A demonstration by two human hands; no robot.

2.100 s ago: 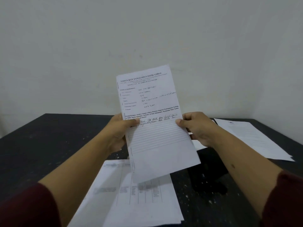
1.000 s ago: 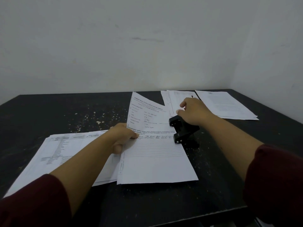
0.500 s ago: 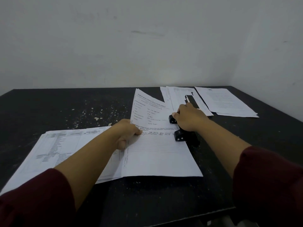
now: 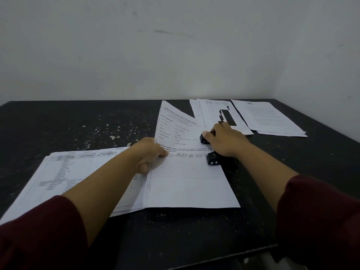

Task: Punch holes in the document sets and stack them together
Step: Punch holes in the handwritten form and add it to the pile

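A white document set (image 4: 187, 184), printed and handwritten, lies on the black table (image 4: 58, 129) with its far end lifted off the surface. My left hand (image 4: 150, 154) pinches its left edge. The sheet's right edge sits in a black hole punch (image 4: 214, 158). My right hand (image 4: 224, 139) lies flat on top of the punch, covering most of it. Under my left forearm lies a stack of tabled documents (image 4: 64, 178).
Two more paper stacks rest at the far right, one with a black block printed on it (image 4: 220, 114) and one plain (image 4: 266, 117). White walls meet behind the table at the right. The table's near edge (image 4: 224, 256) runs below my arms.
Two seconds ago both hands held the set upright in the air. It has since come down flat with its right edge in the punch, and my right hand moved onto the punch.
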